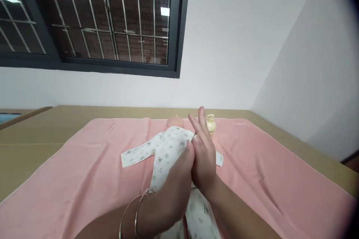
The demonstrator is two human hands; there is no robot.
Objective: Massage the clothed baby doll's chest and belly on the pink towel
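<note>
- My two thin, silver-coloured metal bangles [136, 214] could snag the round-headed doll in its white cloth suit with small grey-green prints [168, 157], since they circle my left wrist loosely, right over it.
- If I reach forward without looking, I could tip the small, glossy cream bottle [211, 126]; from here it shows just beside my right fingers, partly behind them.
- The soft pink cloth [98, 179] is creased, so a leaning forearm could ruck it up and drag the doll along.
- My hands hide much of the doll's middle, so I could press down on a spot I can't see.
- The doll lies straight ahead of me on the pink cloth, one sleeve stretched to my left, the other cuff peeking out past my right hand.
- My left hand [179, 177] and right hand [204, 164] meet palm to palm above the suit, wrists angled inward.
- My right fingers extend upward, uncurled; my left ones are mostly hidden, so I can't tell how they stand, nor whether anything sits between the palms.
</note>
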